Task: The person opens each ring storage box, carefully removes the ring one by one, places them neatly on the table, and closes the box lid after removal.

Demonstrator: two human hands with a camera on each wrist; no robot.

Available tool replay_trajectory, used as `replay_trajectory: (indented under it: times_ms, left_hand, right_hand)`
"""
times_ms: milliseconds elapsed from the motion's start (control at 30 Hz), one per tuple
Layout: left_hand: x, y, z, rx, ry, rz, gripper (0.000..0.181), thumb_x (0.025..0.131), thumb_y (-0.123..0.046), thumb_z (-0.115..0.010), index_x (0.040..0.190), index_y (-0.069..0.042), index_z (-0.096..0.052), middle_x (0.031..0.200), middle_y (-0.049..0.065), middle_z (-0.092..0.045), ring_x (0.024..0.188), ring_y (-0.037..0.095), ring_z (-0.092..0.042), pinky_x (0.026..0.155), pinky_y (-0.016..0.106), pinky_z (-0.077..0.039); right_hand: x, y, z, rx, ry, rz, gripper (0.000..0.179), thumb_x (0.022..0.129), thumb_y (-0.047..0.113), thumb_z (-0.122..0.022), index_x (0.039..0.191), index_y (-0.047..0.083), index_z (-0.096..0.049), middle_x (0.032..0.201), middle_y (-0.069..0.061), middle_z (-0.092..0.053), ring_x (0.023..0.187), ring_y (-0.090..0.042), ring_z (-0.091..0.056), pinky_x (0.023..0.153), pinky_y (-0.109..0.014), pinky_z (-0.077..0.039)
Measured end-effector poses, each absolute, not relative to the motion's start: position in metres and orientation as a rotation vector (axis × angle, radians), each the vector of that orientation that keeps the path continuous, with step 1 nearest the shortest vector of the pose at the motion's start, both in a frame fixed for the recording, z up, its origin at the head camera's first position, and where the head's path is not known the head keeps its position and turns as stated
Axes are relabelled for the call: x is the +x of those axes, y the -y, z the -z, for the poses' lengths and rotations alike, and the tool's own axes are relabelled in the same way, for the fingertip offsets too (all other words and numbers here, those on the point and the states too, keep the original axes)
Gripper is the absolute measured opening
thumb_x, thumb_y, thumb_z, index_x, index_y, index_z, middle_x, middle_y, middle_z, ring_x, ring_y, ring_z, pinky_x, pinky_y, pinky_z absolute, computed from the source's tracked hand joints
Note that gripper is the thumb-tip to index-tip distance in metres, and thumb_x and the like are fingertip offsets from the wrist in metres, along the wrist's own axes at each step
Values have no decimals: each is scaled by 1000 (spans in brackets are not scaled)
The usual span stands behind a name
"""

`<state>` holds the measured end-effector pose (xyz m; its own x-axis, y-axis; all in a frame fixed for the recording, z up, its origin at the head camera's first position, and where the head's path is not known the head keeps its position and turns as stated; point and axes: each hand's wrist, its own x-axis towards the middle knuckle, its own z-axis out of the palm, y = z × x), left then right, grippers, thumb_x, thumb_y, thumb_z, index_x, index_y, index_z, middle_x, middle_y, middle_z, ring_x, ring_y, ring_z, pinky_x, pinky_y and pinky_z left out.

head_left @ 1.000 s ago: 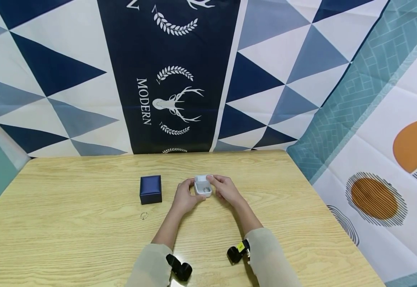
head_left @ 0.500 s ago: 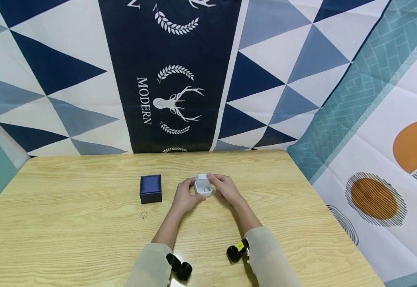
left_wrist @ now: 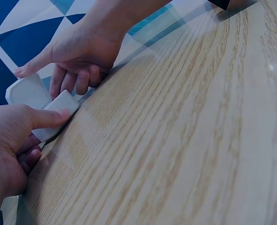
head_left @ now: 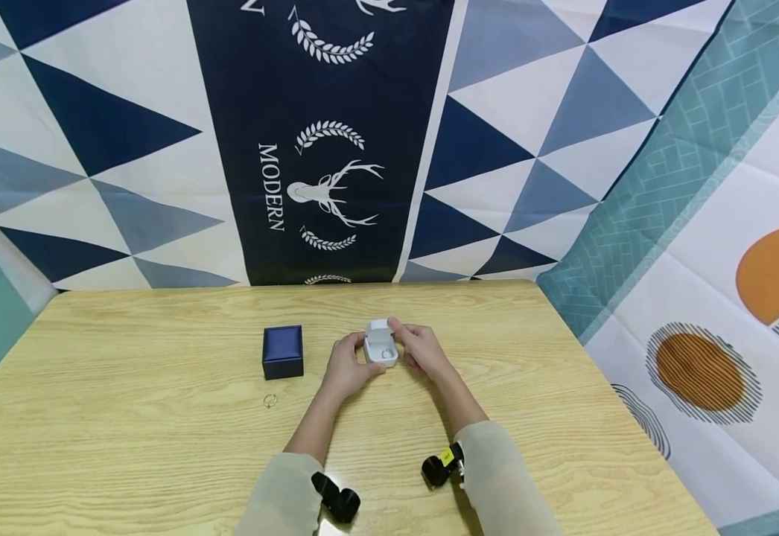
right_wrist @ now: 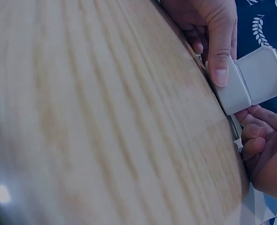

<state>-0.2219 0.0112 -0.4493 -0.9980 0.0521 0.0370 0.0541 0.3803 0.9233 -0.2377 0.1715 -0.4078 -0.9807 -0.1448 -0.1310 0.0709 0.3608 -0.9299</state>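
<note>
A small white ring box (head_left: 380,362) sits on the table with its lid (head_left: 377,325) raised, and a ring (head_left: 386,353) stands inside it. My left hand (head_left: 345,368) grips the base from the left; its thumb (right_wrist: 219,75) lies flat against the front wall. On the other side, my right hand (head_left: 423,351) has its thumb at the lid's upper right edge. Its other fingers (left_wrist: 81,80) curl in beside the base. Left of both hands stands a closed dark blue box (head_left: 282,351). A thin ring (head_left: 265,405) lies on the table in front of it.
The wooden table (head_left: 128,417) reaches back to a wall cloth (head_left: 325,89) of triangles and a deer print. Another patterned cloth (head_left: 698,372) hangs along the right side. A black wrist camera (head_left: 342,505) is strapped at the left sleeve.
The white box's lid has tilted further back and up, with my right thumb moving along at its edge. My left hand keeps its hold on the base. The blue box and loose ring stay put.
</note>
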Motion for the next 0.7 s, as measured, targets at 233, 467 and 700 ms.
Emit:
replay_trajectory:
  times_ms: [233, 467, 700]
  left_hand:
    - [-221, -11, 449, -84, 2620, 1749, 66, 69, -13, -82, 127, 1, -53, 126, 16, -56, 122, 32, -46, 107, 46, -37]
    - [-221, -10, 449, -92, 2625, 1731, 66, 70, -13, -82, 128, 0, -52, 126, 16, -56, 123, 31, -45, 107, 46, -37]
    - [-222, -10, 449, -90, 2626, 1746, 66, 70, -12, -81, 128, -1, -52, 127, 15, -56, 123, 31, -45, 106, 46, -38]
  right_hand:
    - [-235, -169, 403, -24, -2429, 1673, 52, 95, 42, -50, 112, -5, -63, 40, 4, -35, 39, -11, -34, 37, -23, -31]
    - [-250, -173, 424, -15, -2422, 1704, 62, 90, 53, -52, 117, -1, -63, 39, 4, -37, 36, -10, -32, 34, -22, -28]
    - [-255, -173, 438, 5, -2488, 1739, 64, 85, 61, -54, 106, 3, -68, 47, 0, -46, 38, -10, -35, 35, -21, -27]
